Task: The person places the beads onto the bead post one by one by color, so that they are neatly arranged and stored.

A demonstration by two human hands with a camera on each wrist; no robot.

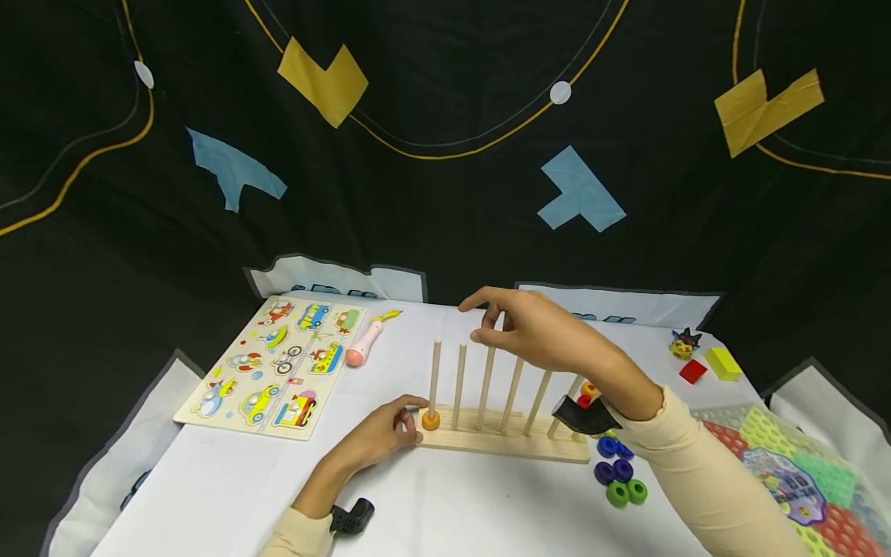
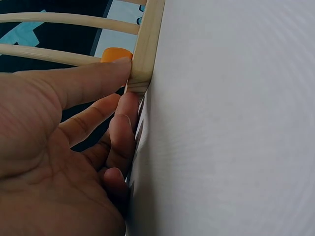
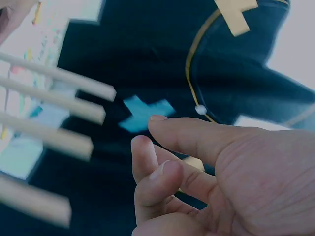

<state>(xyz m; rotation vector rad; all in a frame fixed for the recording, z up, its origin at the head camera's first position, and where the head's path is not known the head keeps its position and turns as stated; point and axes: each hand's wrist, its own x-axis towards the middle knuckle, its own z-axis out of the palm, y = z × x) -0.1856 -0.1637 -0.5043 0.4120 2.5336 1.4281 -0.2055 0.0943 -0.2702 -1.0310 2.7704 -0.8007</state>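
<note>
As the wooden peg board (image 1: 504,442) lies on the worktop (image 1: 452,510), I see the left grip (image 1: 381,433) grasping its left end.
One orange ring (image 1: 431,421) sits at the base of the endmost peg, just beside that thumb; above the middle pegs, I read the right grip (image 1: 539,329) as released, its fingers loosely bent around nothing. Near the board's right end, I make out loose rings (image 1: 624,474) in blue, purple and green. Farther out, a picture puzzle (image 1: 278,383) lies left, a red block (image 1: 692,371) and a yellow block (image 1: 724,363) right.
</note>
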